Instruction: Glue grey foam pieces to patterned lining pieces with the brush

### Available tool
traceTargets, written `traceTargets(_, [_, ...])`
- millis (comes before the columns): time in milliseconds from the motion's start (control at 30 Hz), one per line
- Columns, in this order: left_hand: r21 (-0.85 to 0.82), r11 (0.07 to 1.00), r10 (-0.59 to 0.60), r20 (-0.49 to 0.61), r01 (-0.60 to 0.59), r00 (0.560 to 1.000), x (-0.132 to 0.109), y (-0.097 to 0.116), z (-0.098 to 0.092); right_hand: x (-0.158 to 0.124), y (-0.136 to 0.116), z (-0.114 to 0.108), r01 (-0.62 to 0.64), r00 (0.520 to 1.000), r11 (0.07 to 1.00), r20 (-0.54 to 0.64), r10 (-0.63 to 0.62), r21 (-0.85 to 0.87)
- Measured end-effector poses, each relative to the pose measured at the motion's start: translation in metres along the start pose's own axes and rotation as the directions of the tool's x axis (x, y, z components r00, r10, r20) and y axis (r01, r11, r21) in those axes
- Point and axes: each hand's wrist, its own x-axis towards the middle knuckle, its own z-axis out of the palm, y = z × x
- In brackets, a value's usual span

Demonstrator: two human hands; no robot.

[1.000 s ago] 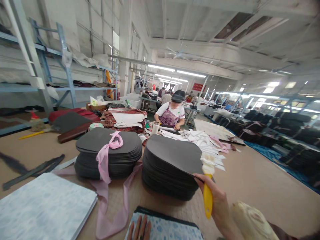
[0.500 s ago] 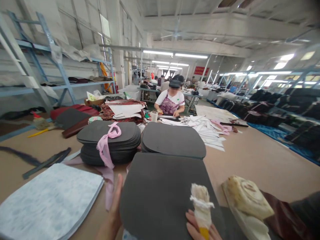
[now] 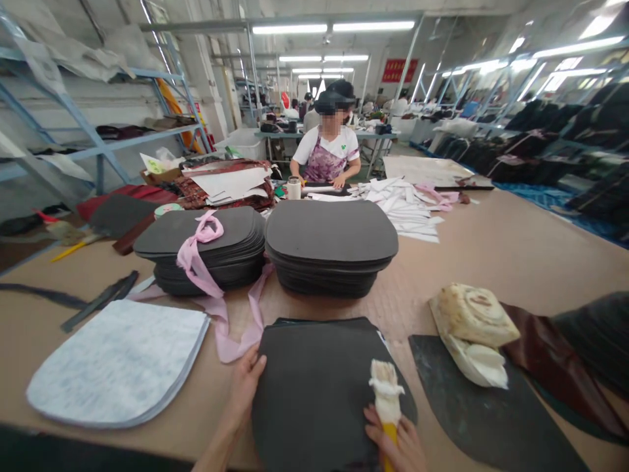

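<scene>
In front of me lies a dark grey panel (image 3: 314, 387) with rounded corners, on top of similar sheets whose far edges show. My left hand (image 3: 248, 373) grips its left edge, thumb at the rim and fingers partly hidden. My right hand (image 3: 400, 439) is closed around the yellow handle of a paintbrush (image 3: 387, 396) and rests at the panel's right side. White wrapping is tied about the brush's head, and its pale bristles point away from me. Just beyond stand a stack of dark grey panels (image 3: 331, 229) and another stack (image 3: 196, 239) tied with pink cloth.
Pale blue mottled sheets (image 3: 118, 360) lie at the left. On the right, a stained, cream-coloured block (image 3: 474, 314) sits on a dark sheet (image 3: 491, 413). White strips (image 3: 400, 206) are heaped farther back, where a person (image 3: 329, 154) works across the table (image 3: 521, 255).
The panel has come down and nearer to me, uncovering table between it and the stack behind. My left hand has moved with its edge; the brush has stayed in my right hand. The view has tilted down.
</scene>
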Motion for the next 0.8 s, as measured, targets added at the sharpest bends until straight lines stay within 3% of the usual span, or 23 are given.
traceTargets(100, [0.213, 0.967, 0.152, -0.032, -0.142, 0.988, -0.014, 0.005, 0.013, 0.017, 0.000, -0.004, 0.031, 0.998, 0.998, -0.054, -0.028, 0.054])
traceTargets(200, [0.330, 0.895, 0.220, 0.261, -0.302, 0.940, -0.040, 0.008, 0.047, 0.033, -0.001, -0.006, -0.079, 0.997, 0.993, -0.015, 0.081, 0.092])
traceTargets(267, [0.369, 0.834, 0.211, 0.475, -0.411, 0.854, -0.056, 0.005, 0.070, 0.037, -0.002, -0.005, -0.127, 0.992, 0.988, -0.004, 0.128, 0.090])
traceTargets(333, [0.382, 0.791, 0.200, 0.575, -0.477, 0.793, -0.065, 0.000, 0.086, 0.037, -0.001, -0.001, -0.152, 0.988, 0.984, -0.016, 0.154, 0.092])
traceTargets(467, [0.414, 0.750, 0.200, 0.600, -0.515, 0.774, -0.061, -0.007, 0.097, 0.026, 0.007, 0.002, -0.200, 0.974, 0.976, -0.089, 0.208, 0.088])
traceTargets(633, [0.476, 0.715, 0.167, 0.595, -0.512, 0.786, -0.048, -0.006, 0.100, 0.003, 0.019, -0.006, -0.351, 0.913, 0.932, -0.188, 0.361, 0.085])
traceTargets(800, [0.528, 0.648, 0.156, 0.614, -0.549, 0.774, -0.049, 0.002, 0.116, -0.016, 0.012, -0.006, -0.449, 0.863, 0.884, -0.193, 0.467, 0.131])
